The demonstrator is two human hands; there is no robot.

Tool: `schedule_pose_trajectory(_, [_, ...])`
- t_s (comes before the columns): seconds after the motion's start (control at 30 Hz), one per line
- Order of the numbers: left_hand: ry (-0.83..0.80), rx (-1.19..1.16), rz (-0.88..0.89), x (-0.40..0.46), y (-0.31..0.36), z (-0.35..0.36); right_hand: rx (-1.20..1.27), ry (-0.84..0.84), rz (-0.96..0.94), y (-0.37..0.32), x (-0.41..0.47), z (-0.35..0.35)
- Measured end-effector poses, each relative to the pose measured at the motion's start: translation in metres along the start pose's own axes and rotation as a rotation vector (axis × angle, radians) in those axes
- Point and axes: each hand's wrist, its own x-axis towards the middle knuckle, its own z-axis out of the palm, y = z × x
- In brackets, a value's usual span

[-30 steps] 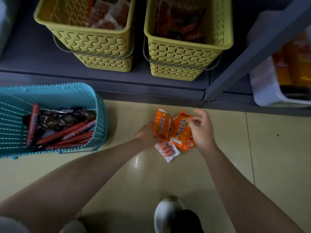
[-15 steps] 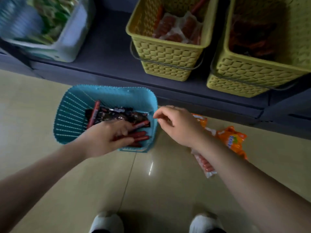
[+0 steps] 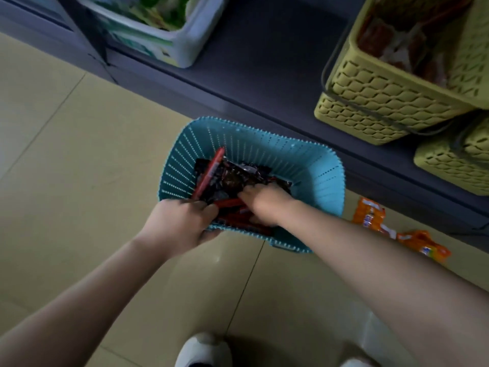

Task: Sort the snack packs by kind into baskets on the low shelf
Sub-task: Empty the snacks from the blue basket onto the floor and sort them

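With left hand gripping red stick packs and right hand dug in, grip unclear, lift one kind only from teal basket.

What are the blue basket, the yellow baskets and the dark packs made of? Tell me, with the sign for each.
Blue basket: apparently moulded plastic, matt; thin slotted walls and a toothed rim. Yellow baskets: likely plastic too, matt; regular lattice cut-outs, with a thin grey handle that may be wire. Dark packs: seemingly glossy foil or film; crinkled, with bright glints.
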Motion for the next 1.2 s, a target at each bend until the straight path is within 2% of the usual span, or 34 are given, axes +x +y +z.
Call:
schedule_pose_trajectory(0.13, [0.0,-0.034,-0.054,-0.003,0.003,0.001,-0.112,0.008,0.048,-0.011,0.012,0.001])
schedule_pose_trajectory(0.27, [0.004,-0.019,-0.063,-0.007,0.004,-0.003,-0.154,0.018,0.012,-0.011,0.012,0.003])
schedule_pose_trajectory(0.37, [0.021,-0.033,-0.114,-0.018,-0.001,-0.002,-0.036,-0.128,0.042,-0.011,0.007,0.004])
schedule_pose_trajectory(0.47, [0.013,-0.014,-0.134,-0.039,-0.009,-0.001,-0.061,-0.237,-0.023,-0.02,0.012,-0.008])
schedule_pose_trajectory(0.5, [0.015,-0.011,-0.135,-0.048,-0.011,0.0,-0.077,-0.216,-0.051,-0.025,0.015,-0.012])
schedule_pose_trajectory(0.57, [0.001,-0.016,-0.152,-0.063,-0.014,0.001,-0.02,-0.064,-0.058,-0.034,0.016,-0.024])
schedule_pose_trajectory(0.6, [-0.027,-0.028,-0.168,-0.071,-0.015,0.003,0.085,0.029,-0.04,-0.037,0.014,-0.031])
schedule_pose_trajectory(0.7, [-0.139,-0.137,-0.243,-0.081,-0.014,-0.01,0.606,0.252,0.012,-0.035,-0.001,-0.055])
schedule_pose_trajectory(0.77, [-0.26,-0.341,-0.34,-0.073,-0.019,-0.027,0.941,0.396,0.06,-0.03,-0.016,-0.071])
schedule_pose_trajectory(0.83, [-0.373,-0.659,-0.418,-0.056,-0.022,-0.036,1.318,0.457,0.103,-0.025,-0.033,-0.082])
schedule_pose_trajectory(0.87, [-0.411,-0.715,-0.405,-0.04,-0.02,-0.033,1.505,0.455,0.115,-0.024,-0.04,-0.086])
schedule_pose_trajectory(0.93, [-0.447,-0.566,-0.287,-0.009,-0.016,-0.008,1.79,0.414,0.137,-0.023,-0.053,-0.087])
schedule_pose_trajectory(1.0, [-0.599,-0.427,-0.198,0.016,-0.01,0.023,1.887,0.389,0.167,-0.022,-0.067,-0.082])
schedule_pose_trajectory(1.07, [-0.745,-0.303,-0.14,0.027,-0.003,0.049,1.87,0.41,0.201,-0.019,-0.081,-0.072])
schedule_pose_trajectory(1.2, [-0.767,-0.198,-0.133,0.04,0.003,0.065,1.871,0.497,0.296,-0.008,-0.103,-0.052])
